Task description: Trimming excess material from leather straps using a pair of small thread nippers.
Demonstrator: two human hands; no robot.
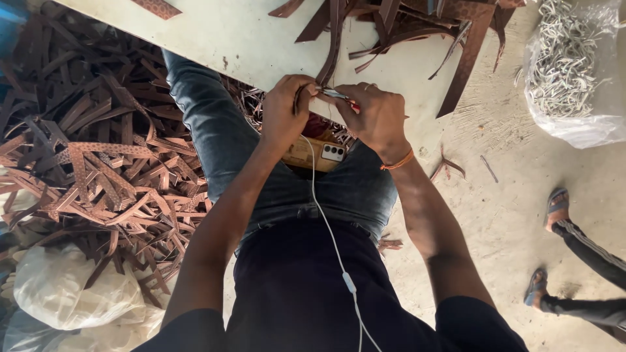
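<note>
Nearest the camera is the dark shirt (293,293) with a white earphone cable (329,234) running down it from the phone (319,153) that lies on the jeans (222,137), just under the hands. Above the phone, at the near edge of the pale counter (248,45), the left hand (287,111) is closed around a thin brown strap (334,45) that hangs off the counter. The right hand (375,117) is closed on a small metal tool with a red handle (339,96), its tip right against the left fingers (306,85).

The two hands work almost touching, so a slip of the tool could catch those fingers. The phone sits loose on the thigh; a shift of the leg could drop it toward the heap of brown straps (98,163) left of the counter. The cable could snag a wrist. Another person's sandalled feet (554,208) stand well to the right of the counter, near a bag of pale pieces (567,58).
</note>
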